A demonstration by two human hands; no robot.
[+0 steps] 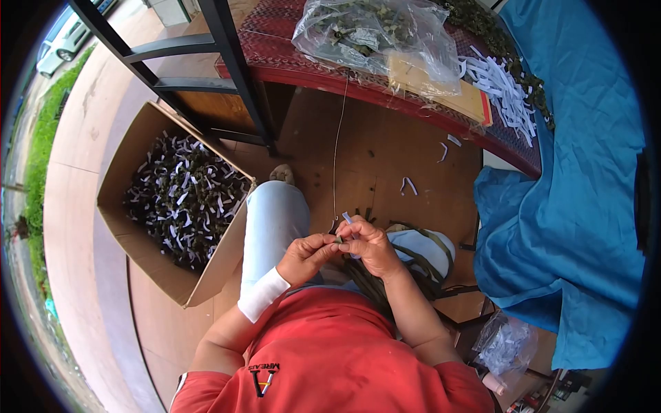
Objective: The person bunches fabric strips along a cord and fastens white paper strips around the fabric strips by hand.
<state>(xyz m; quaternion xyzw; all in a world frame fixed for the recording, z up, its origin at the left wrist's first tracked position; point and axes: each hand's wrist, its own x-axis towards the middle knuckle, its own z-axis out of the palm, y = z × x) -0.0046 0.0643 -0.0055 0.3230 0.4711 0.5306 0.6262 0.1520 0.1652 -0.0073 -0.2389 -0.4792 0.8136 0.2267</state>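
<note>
My left hand (310, 256), with a white band round its wrist, is closed in a pinch on a small dark green piece (339, 239) above my lap. Right beside it, my right hand (372, 246) pinches a pale strip (348, 217), whose end sticks up past the fingertips. The fingertips of both hands meet, and they hide how strip and green piece join. A thin cord (335, 158) runs from the table edge down to my fingers. Long olive-green bands (430, 248) lie over my right leg.
At left stands a cardboard box (148, 265) of dark green pieces with white strips. The red table (275, 45) holds a plastic bag (372, 31), a yellow envelope (441, 93) and loose white strips (501, 86). A black metal frame (227, 55) and blue cloth (551, 206) flank it.
</note>
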